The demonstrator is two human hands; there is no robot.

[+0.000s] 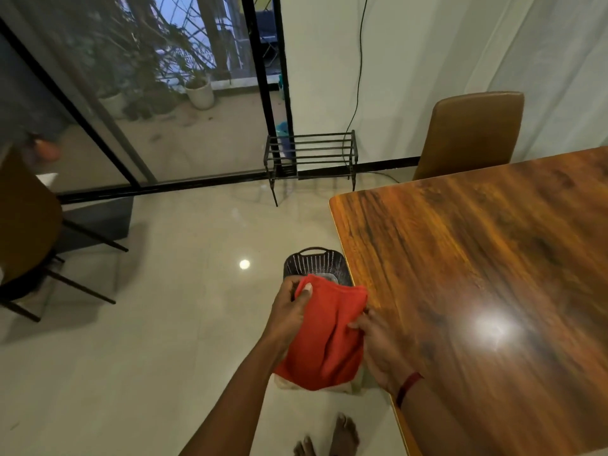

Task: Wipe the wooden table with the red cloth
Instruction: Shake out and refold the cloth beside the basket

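Wiping has not begun, I judge: my left hand (289,306) and right hand (378,343) both pinch the soft red cloth (325,337) in the air, just left of the glossy brown wooden tabletop (477,258), which it is not touching.

Both forearms are bare, a dark red thread band (407,387) circles the right wrist, and the feet (332,437) are bare.

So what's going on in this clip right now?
A person stands beside the wooden table, holding the red cloth between both hands: the left hand grips its upper corner, the right hand pinches its side edge. The cloth hangs in the air by the table's edge, above a dark slotted basket on the floor. It isn't on the tabletop, so wiping hasn't begun.
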